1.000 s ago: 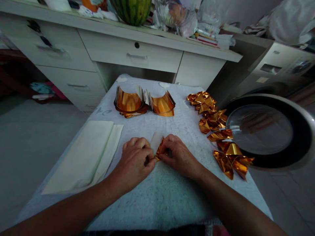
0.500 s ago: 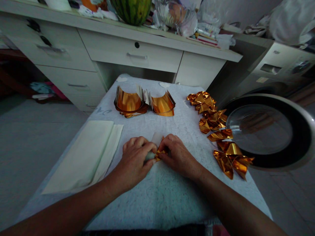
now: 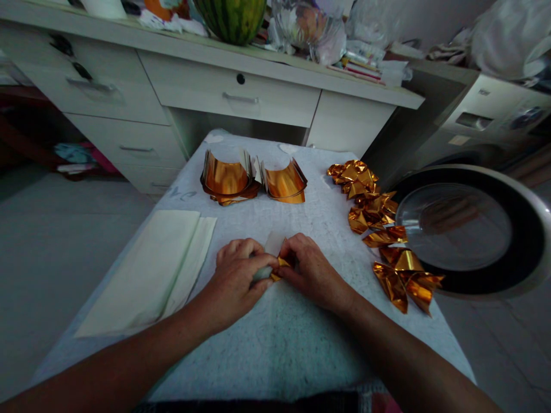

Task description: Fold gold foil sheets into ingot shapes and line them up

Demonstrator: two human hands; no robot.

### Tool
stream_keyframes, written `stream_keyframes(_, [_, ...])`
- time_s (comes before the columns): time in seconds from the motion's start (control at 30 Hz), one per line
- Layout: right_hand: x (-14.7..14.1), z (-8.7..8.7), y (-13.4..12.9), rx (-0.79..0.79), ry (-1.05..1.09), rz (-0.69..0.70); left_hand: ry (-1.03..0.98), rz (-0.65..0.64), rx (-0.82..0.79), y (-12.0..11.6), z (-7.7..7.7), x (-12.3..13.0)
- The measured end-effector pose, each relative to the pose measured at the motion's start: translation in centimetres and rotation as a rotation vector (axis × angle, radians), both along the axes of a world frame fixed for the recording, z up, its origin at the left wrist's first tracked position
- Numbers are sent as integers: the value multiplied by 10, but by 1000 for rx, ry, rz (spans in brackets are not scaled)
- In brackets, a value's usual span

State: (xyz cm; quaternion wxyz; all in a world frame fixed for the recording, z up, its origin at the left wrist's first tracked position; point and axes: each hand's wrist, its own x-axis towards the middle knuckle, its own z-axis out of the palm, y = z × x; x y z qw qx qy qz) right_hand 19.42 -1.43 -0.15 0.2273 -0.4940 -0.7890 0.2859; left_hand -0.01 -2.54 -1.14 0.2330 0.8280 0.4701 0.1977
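Near the middle of the cloth-covered table, my left hand (image 3: 241, 281) and my right hand (image 3: 307, 267) pinch a small piece of gold foil paper (image 3: 278, 274) between them. A strip of whitish paper (image 3: 274, 243) shows behind the fingers, and more of it is under my left hand. Most of the foil is hidden by my fingers. To the right lie several folded gold foil pieces (image 3: 387, 235) in a row. Beyond my hands stand two curved stacks of gold foil sheets (image 3: 226, 178). A pile of white paper sheets (image 3: 142, 267) lies to the left.
The table (image 3: 241, 367) has a pale cloth. Behind it is a white desk with drawers (image 3: 239, 97), carrying a watermelon (image 3: 232, 20) and a clear glass bowl (image 3: 297, 26). At the right, a washing machine's open round door (image 3: 534, 229) reaches the table's edge.
My left thumb and forefinger have shifted slightly right over the foil, and my right fingers have changed their pinch on it. Other things lie as before.
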Motion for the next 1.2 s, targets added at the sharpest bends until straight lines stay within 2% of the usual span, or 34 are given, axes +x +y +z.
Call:
stream_keyframes(0.27, [0, 1, 1, -11, -21, -3, 15, 4, -8, 2, 0, 0])
stream_keyframes(0.53, [5, 2, 0, 18, -39, 59, 18, -22, -3, 3, 1, -2])
stream_keyframes(0.83, [1, 0, 0, 11, -70, 26, 38, 23, -96, 6, 9, 2])
stream_keyframes(1.2, [1, -4, -2, 53, -83, 26, 56, -4, -69, 8, 3, 0])
